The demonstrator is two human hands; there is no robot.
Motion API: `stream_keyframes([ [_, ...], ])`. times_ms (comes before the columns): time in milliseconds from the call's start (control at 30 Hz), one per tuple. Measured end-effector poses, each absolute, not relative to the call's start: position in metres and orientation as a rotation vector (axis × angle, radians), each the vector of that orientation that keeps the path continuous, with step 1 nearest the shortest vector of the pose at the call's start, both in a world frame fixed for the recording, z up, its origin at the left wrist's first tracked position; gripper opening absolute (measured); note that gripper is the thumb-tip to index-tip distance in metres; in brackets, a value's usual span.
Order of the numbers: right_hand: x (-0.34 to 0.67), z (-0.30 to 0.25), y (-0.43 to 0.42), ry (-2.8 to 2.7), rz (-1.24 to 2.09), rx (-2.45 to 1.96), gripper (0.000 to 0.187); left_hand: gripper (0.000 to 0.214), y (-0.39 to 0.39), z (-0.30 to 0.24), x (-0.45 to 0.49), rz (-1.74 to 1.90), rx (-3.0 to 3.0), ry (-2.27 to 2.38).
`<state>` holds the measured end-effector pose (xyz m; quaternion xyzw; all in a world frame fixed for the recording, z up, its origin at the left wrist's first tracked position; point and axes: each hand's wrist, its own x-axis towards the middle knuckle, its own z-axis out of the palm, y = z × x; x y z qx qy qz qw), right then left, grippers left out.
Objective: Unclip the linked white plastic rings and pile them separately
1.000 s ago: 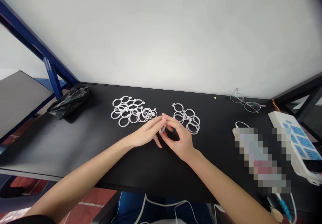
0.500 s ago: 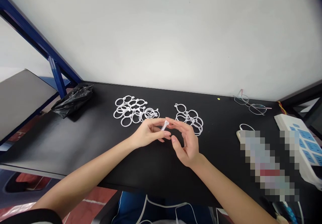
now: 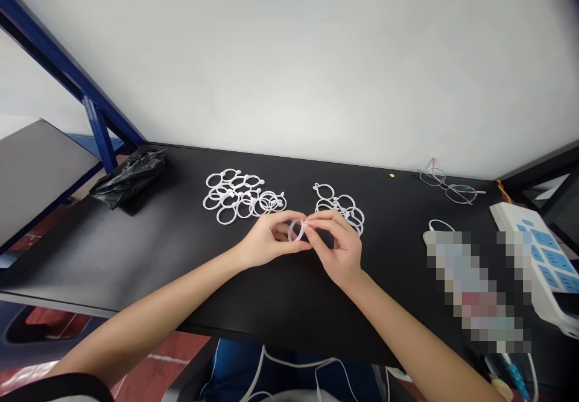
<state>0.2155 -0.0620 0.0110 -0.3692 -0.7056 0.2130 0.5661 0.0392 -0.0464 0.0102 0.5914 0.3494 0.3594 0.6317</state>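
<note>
While in left hand (image 3: 266, 239), white ring (image 3: 291, 231) near-upright, tab (image 3: 304, 224) toward right hand (image 3: 340, 246).

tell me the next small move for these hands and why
Perhaps a gentle squeeze by the right hand where it pinches the edge of the white ring: the left hand holds the ring between thumb and fingers, so it should be steady.
</note>
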Motion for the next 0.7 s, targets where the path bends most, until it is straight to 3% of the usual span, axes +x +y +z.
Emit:
stream_keyframes([
  [300, 0.212, 0.011, -0.064, -1.698, 0.625, -0.826, 0.008, 0.027, -0.05, 0.018, 0.042, 0.963, 1.382, 0.824],
  [500, 0.208, 0.006, -0.069, -1.833, 0.731, -0.832, 0.007, 0.034, -0.051, 0.017, 0.039, 1.066, 1.386, 0.931],
  [700, 0.209, 0.001, -0.068, -1.72, 0.676, -0.874, 0.007, 0.037, -0.05, 0.013, 0.04, 1.119, 1.318, 0.746],
])
